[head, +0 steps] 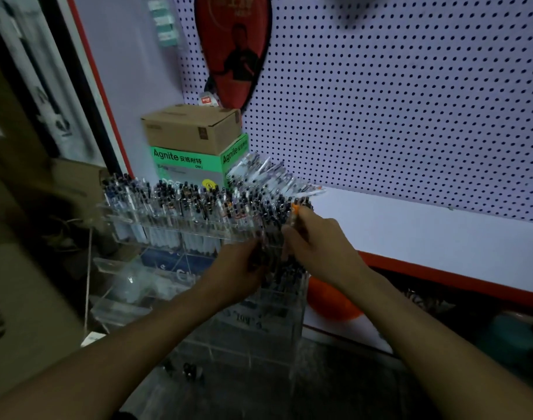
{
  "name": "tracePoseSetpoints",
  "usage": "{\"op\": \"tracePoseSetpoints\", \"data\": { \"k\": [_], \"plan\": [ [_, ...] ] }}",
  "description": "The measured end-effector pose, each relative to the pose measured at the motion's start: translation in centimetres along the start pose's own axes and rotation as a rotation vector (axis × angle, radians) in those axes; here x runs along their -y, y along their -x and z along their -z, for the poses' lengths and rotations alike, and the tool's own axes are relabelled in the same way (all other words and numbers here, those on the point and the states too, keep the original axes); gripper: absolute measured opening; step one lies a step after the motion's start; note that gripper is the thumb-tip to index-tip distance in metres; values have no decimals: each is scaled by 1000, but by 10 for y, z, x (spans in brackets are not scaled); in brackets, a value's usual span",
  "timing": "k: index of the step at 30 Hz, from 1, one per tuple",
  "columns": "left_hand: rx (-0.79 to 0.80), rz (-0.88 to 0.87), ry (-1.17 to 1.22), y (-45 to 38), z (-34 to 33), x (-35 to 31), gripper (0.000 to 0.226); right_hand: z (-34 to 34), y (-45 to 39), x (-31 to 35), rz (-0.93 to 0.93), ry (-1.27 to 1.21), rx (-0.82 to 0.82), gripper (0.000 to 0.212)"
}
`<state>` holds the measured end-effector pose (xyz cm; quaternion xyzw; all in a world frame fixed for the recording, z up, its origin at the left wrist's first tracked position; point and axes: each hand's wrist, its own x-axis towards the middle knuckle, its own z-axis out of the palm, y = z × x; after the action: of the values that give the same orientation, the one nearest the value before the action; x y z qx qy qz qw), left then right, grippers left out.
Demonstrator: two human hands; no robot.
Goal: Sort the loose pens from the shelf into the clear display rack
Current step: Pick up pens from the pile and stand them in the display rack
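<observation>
While the right hand [316, 241] pinches an orange-tipped pen [294, 214] over the clear display rack [198, 228], the left hand [238, 268] clasps a bundle; light, stiff, slippery barrels suit mid-barrel gripping.

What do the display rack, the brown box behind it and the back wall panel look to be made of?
Display rack: clear glossy plastic, likely acrylic; pens show through its walls. Brown box: matte corrugated cardboard, folded flaps taped shut. Back wall panel: white pegboard with regular holes; metal or hardboard, can't tell.
</observation>
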<state>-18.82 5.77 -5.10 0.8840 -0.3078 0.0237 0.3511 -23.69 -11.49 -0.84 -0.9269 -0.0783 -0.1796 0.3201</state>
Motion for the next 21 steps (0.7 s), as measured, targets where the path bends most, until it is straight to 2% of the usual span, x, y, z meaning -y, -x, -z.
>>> {"op": "tracePoseSetpoints", "data": {
  "k": [2, 6, 9, 12, 14, 16, 19, 21],
  "plan": [
    [15, -4, -18, 0, -1, 3, 12, -1, -2, -1, 3, 41, -31, 24],
    [34, -23, -68, -1, -1, 4, 15, 1, -5, -1, 14, 11, -89, 22],
    [12, -73, -27, -1, -1, 6, 22, 1, -4, 0, 24, 8, -103, 33],
    [-20, -120, 1, -1, -1, 8, 18, 1, -5, -1, 64, 13, -123, 45],
    [-19, -117, -10, -1, -1, 9, 16, -1, -4, -4, 76, 51, -93, 37],
    [-4, -88, -54, -2, -2, 7, 16, -4, -3, -7, 104, 85, -57, 15],
    [-1, -58, -162, -5, -3, 1, 15, -4, -4, -3, 135, 69, -86, 23],
    [3, -37, -197, -7, -5, -2, 16, -1, -5, 2, 141, 133, -136, 17]
  ]
}}
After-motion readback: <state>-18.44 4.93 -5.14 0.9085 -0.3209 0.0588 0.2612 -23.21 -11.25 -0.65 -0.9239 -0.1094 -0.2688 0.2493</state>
